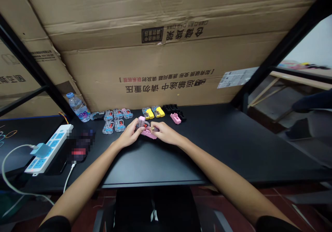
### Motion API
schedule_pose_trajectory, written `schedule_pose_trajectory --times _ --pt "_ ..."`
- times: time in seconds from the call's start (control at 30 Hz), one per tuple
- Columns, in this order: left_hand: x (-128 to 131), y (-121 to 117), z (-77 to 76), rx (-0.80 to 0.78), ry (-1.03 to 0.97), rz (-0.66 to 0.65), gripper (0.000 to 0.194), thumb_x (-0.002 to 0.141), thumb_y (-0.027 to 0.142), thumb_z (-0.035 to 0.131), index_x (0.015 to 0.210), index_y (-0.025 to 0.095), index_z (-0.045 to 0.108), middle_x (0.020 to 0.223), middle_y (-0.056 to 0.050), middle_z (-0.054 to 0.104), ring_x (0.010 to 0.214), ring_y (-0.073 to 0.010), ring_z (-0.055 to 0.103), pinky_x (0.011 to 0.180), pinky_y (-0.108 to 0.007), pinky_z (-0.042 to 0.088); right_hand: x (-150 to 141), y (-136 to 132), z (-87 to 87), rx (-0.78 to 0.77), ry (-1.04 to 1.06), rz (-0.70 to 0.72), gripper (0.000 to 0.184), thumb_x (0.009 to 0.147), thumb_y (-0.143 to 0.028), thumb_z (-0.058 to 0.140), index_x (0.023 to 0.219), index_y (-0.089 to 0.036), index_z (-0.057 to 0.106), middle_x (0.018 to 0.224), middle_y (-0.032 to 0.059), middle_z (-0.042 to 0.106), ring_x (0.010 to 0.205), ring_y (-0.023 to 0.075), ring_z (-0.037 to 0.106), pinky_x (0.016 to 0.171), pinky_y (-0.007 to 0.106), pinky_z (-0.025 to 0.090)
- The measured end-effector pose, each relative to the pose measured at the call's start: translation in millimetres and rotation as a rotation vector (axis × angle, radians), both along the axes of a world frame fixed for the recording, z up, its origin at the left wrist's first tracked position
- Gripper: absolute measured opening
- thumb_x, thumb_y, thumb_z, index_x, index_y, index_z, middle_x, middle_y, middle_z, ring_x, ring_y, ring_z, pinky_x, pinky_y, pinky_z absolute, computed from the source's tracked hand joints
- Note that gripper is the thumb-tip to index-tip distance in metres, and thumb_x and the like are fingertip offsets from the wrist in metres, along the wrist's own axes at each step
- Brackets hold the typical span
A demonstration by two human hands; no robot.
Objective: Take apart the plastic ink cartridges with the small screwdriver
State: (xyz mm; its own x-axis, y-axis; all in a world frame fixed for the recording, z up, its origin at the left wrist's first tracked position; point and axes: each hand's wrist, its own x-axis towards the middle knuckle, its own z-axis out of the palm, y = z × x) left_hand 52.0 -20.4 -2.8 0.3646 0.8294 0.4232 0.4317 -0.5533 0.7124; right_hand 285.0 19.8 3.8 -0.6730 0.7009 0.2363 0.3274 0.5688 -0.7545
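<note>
My left hand point(129, 133) and my right hand point(163, 131) meet at the middle of a black table point(220, 145). Between them is a small pink plastic gadget with a clear part point(145, 128); the fingers of both hands are closed round it. Beyond the hands lie rows of similar small gadgets: several clear blue ones point(115, 119) to the left, two yellow ones point(154, 112), black ones point(172, 109) and one more pink one point(175, 118) to the right.
A water bottle point(77, 107) lies at the back left. A white power strip with a plugged-in charger point(46, 149) sits on the left, next to a dark blurred object point(79, 147). Large cardboard boxes point(166, 52) form the back wall. A black metal frame point(285, 45) stands to the right.
</note>
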Motion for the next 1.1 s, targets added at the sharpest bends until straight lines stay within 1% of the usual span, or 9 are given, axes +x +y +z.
schedule_pose_trajectory --times 0.13,0.23,0.33,0.47,0.6,0.7,0.87,0.97,1.1 --pt "-3.0 1.3 1.1 0.047 -0.002 0.012 0.032 0.108 0.047 0.051 0.122 0.02 0.059 0.111 -0.008 0.067 0.102 -0.0224 0.063 0.094 -0.035 0.052 0.1 1.3 -3.8 -0.001 -0.001 -0.019 0.031 0.099 -0.041 0.054 0.077 -0.021 0.047 0.07 -0.0041 0.048 0.066 0.0137 0.042 0.064 0.028 0.032" --pt "-5.9 4.7 0.5 0.078 -0.009 0.072 0.03 0.107 0.046 0.054 0.121 0.02 0.059 0.111 -0.007 0.068 0.099 -0.0211 0.064 0.09 -0.034 0.052 2.9 6.3 -8.5 0.015 0.001 -0.009 0.03 0.099 -0.038 0.054 0.075 -0.021 0.047 0.07 -0.0038 0.05 0.066 0.0135 0.044 0.064 0.027 0.032" --pt "-9.2 9.1 -0.8 0.08 -0.029 0.171 0.037 0.106 0.045 0.058 0.135 0.022 0.053 0.109 -0.005 0.07 0.092 -0.0188 0.065 0.082 -0.031 0.052 13.3 17.0 -10.1 0.079 -0.031 -0.04 0.027 0.096 -0.035 0.056 0.074 -0.021 0.05 0.071 -0.0018 0.057 0.068 0.0143 0.049 0.065 0.026 0.035" --pt "-14.9 12.1 -2.5 0.107 0.024 0.279 0.059 0.101 0.041 0.067 0.152 0.026 0.042 0.116 -0.005 0.068 0.078 -0.0147 0.061 0.079 -0.03 0.053 43.4 37.3 -0.6 0.218 -0.188 -0.302 0.026 0.091 -0.037 0.059 0.073 -0.019 0.063 0.068 0.0025 0.064 0.069 0.0183 0.056 0.065 0.027 0.037" --pt "-19.1 10.6 -1.6 0.168 0.177 0.26 0.037 0.103 0.04 0.064 0.138 0.027 0.057 0.127 -0.007 0.064 0.079 -0.0142 0.061 0.084 -0.031 0.054 72.2 49.1 17.3 0.282 -0.451 -0.553 0.03 0.088 -0.043 0.062 0.073 -0.02 0.073 0.071 0.0092 0.072 0.071 0.0226 0.064 0.062 0.029 0.036" --pt "-20.0 10.1 -0.6 0.19 0.325 0.324 0.032 0.105 0.041 0.06 0.134 0.026 0.061 0.121 -0.008 0.063 0.085 -0.0181 0.065 0.088 -0.035 0.054 78.5 49.1 25.7 0.222 -0.658 -0.618 0.027 0.086 -0.042 0.062 0.081 -0.023 0.08 0.081 0.0113 0.077 0.076 0.0258 0.07 0.062 0.029 0.036" --pt "-19.5 13.9 -5.9 0.229 0.631 0.503 0.036 0.105 0.047 0.057 0.132 0.025 0.063 0.118 -0.013 0.069 0.115 -0.034 0.06 0.099 -0.048 0.046 77.8 49.3 25.3 0.158 -0.806 -0.659 0.035 0.084 -0.042 0.065 0.111 -0.028 0.083 0.102 0.0125 0.08 0.089 0.0291 0.074 0.064 0.03 0.038" --pt "-17.4 14.3 -7.4 0.214 0.74 0.545 0.04 0.105 0.053 0.054 0.129 0.024 0.066 0.12 -0.014 0.071 0.121 -0.0381 0.055 0.1 -0.052 0.042 78.2 47.9 28.2 0.167 -0.801 -0.699 0.03 0.086 -0.043 0.064 0.103 -0.026 0.082 0.1 0.0126 0.08 0.089 0.0294 0.074 0.063 0.03 0.038" --pt "-16.5 9.7 4.8 0.221 0.74 0.501 0.042 0.108 0.053 0.045 0.124 0.022 0.069 0.123 -0.015 0.069 0.117 -0.0339 0.058 0.096 -0.048 0.044 69.2 37.6 37.7 0.276 -0.691 -0.77 0.026 0.093 -0.038 0.057 0.09 -0.023 0.077 0.093 0.0117 0.079 0.088 0.0285 0.073 0.063 0.03 0.039"
